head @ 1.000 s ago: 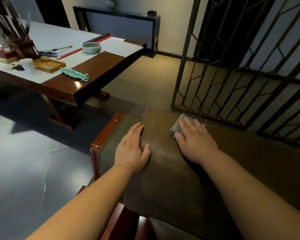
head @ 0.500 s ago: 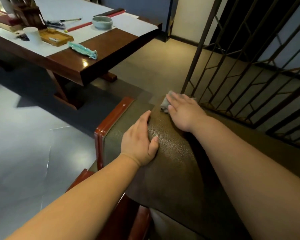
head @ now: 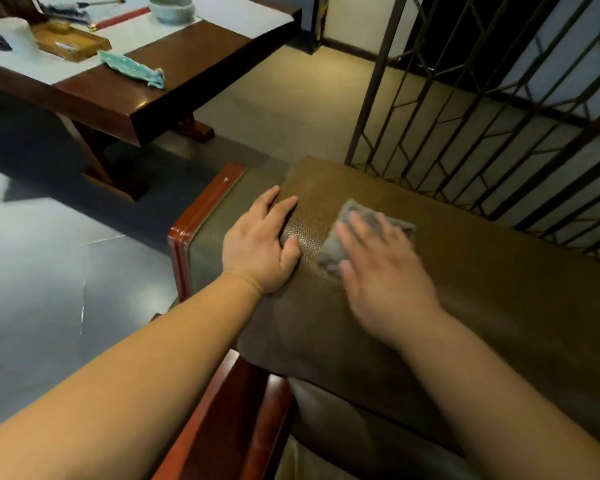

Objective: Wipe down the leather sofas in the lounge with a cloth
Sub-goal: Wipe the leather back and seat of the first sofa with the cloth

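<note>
A brown leather sofa (head: 482,289) with a red wooden frame fills the lower right; I look down on the flat top of its back. My right hand (head: 385,271) lies flat with straight fingers on a grey cloth (head: 329,247), pressing it against the leather; hand and cloth are motion-blurred. My left hand (head: 260,244) rests flat on the left end of the sofa top, fingers spread, thumb on the leather, holding nothing.
A dark wooden table (head: 174,84) stands at the upper left with a bowl (head: 171,8), a white cup (head: 14,34), a wooden tray (head: 70,42) and a teal dish (head: 132,68). A metal lattice screen (head: 499,109) rises just behind the sofa. Grey floor lies to the left.
My right hand has slid the cloth back from the far edge of the sofa top toward me. The left hand has stayed at the sofa's left end. The camera view has shifted.
</note>
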`<act>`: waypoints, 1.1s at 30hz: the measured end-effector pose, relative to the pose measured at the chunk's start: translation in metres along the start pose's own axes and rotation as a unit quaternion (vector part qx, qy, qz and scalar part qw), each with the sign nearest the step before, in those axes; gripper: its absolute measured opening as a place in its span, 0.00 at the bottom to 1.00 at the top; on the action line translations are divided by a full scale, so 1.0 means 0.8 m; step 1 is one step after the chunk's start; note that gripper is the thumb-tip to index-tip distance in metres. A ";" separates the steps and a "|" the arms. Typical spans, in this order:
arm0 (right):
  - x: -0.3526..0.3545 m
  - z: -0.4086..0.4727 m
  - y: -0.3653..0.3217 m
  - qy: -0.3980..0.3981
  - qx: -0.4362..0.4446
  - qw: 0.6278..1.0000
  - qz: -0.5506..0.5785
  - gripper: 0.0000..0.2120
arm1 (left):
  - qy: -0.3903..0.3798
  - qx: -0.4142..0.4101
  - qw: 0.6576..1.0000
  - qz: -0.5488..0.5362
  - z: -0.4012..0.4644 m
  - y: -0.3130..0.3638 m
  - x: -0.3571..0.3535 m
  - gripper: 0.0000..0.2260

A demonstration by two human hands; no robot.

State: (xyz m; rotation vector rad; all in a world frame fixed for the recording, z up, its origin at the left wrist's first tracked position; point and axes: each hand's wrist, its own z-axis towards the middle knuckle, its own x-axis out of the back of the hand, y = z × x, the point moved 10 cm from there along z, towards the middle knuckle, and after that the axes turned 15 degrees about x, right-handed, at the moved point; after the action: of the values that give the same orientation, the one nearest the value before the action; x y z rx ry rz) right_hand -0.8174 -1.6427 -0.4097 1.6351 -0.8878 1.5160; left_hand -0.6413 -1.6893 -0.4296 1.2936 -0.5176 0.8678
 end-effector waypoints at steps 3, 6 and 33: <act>-0.018 -0.008 -0.080 0.013 0.098 0.994 -0.055 0.32 | -0.019 0.018 1.000 0.008 0.001 0.002 0.003 0.32; -0.010 -0.020 -0.037 0.040 0.081 0.994 -0.066 0.31 | -0.022 0.022 0.999 0.012 -0.002 0.004 0.006 0.31; -0.108 -0.297 0.104 0.100 -0.308 0.945 0.049 0.36 | -0.295 -0.362 0.872 0.145 -0.171 0.393 -0.192 0.28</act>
State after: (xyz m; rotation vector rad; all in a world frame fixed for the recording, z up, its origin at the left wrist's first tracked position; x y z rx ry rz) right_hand -1.0136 -1.4773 -0.4806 0.9782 -1.1908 1.2606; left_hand -1.0002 -1.5860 -0.3865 0.7556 -1.4054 0.4104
